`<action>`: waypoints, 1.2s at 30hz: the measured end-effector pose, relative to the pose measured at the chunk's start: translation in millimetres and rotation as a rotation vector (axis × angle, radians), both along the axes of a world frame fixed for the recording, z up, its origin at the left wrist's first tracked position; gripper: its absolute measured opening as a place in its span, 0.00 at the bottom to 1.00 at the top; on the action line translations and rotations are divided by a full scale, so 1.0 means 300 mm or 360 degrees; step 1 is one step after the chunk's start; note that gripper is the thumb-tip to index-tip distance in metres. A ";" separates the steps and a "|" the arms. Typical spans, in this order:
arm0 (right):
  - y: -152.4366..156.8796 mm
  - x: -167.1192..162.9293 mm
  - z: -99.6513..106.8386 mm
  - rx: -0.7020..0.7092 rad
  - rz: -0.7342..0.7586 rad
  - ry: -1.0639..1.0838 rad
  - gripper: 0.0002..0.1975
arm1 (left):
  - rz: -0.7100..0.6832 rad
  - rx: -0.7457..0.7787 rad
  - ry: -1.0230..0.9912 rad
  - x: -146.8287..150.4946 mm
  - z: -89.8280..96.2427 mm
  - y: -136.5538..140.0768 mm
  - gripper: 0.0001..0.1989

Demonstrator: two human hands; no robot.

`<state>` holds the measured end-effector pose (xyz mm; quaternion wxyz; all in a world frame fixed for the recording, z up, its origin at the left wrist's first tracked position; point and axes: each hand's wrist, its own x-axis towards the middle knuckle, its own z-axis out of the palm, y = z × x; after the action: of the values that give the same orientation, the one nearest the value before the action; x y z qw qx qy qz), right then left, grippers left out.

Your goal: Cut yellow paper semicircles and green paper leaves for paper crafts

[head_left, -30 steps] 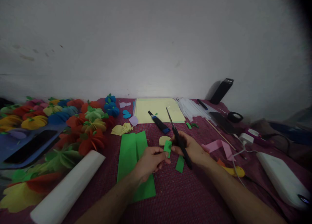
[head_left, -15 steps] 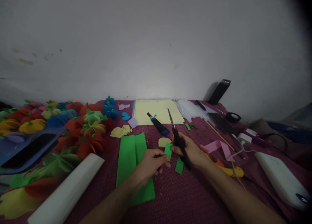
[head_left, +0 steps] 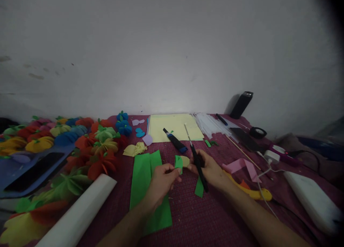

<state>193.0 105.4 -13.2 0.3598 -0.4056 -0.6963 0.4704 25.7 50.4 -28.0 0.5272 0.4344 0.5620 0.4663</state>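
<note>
My left hand [head_left: 164, 180] pinches a small piece of green paper [head_left: 178, 163], which looks bent or folded at its top. In my right hand [head_left: 211, 168] is a pair of black-handled scissors [head_left: 197, 161], blades pointing away toward the wall. The right fingertips are apart from the green piece. Just behind it lies a cream paper piece [head_left: 185, 161] with a rounded edge, partly hidden. A green paper strip [head_left: 199, 188] rests under the scissors' handles. Larger green sheets [head_left: 141, 179] lie beneath and left of my left hand.
A utility knife [head_left: 174, 140] lies by the pale yellow sheets [head_left: 172, 121]. Colourful paper flowers [head_left: 102, 150] and a white roll [head_left: 80, 211] fill the left. On the right are a pink ribbon [head_left: 242, 164], a yellow-handled tool [head_left: 258, 194], a white power bank [head_left: 309, 193] and cables.
My left hand has moved slightly left with the green piece, which now looks bent. The right fingertips have come away from it. The scissors stay in my right hand.
</note>
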 end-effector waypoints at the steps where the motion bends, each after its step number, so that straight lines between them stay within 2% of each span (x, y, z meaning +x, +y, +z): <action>1: -0.004 -0.002 -0.001 0.0018 0.0008 0.0021 0.13 | -0.0030 -0.0013 0.0016 0.004 -0.009 -0.001 0.15; 5: -0.017 -0.016 -0.007 -0.0049 0.0035 0.0091 0.14 | -0.0114 -0.0003 0.0190 0.016 -0.042 -0.001 0.14; 8: -0.019 -0.019 -0.005 -0.0072 0.0040 0.0097 0.13 | -0.0157 -0.0004 0.0283 0.016 -0.044 0.000 0.15; 14: -0.010 0.002 0.004 -0.0179 0.0157 0.0056 0.12 | -0.0080 0.0031 0.0193 -0.019 0.014 -0.001 0.19; 19: -0.023 0.006 -0.018 -0.0296 0.0458 -0.0142 0.11 | 0.0013 0.0017 -0.0010 -0.044 0.044 0.000 0.19; 21: -0.024 0.006 -0.018 -0.0242 0.0462 -0.0201 0.10 | -0.0024 -0.0013 -0.0101 -0.043 0.044 -0.001 0.19; 26: -0.018 0.004 0.008 0.0169 0.0103 -0.0038 0.12 | -0.0168 -0.0152 -0.0285 -0.026 0.036 -0.011 0.21; 29: -0.029 -0.005 0.014 0.0340 0.0085 0.0047 0.15 | -0.0248 -0.0197 -0.0331 -0.010 0.030 -0.017 0.20; 32: -0.042 -0.012 0.011 0.0361 0.0115 0.0019 0.14 | -0.0327 -0.0226 -0.0300 0.002 0.025 -0.021 0.20; 36: -0.034 -0.007 0.006 0.0272 0.0020 0.0123 0.13 | -0.0466 -0.0251 -0.0122 0.005 0.018 -0.027 0.20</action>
<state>190.9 95.1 -11.4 0.4167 -0.3508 -0.7220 0.4268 27.0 42.3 -22.7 0.6430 0.4507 0.5072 0.3552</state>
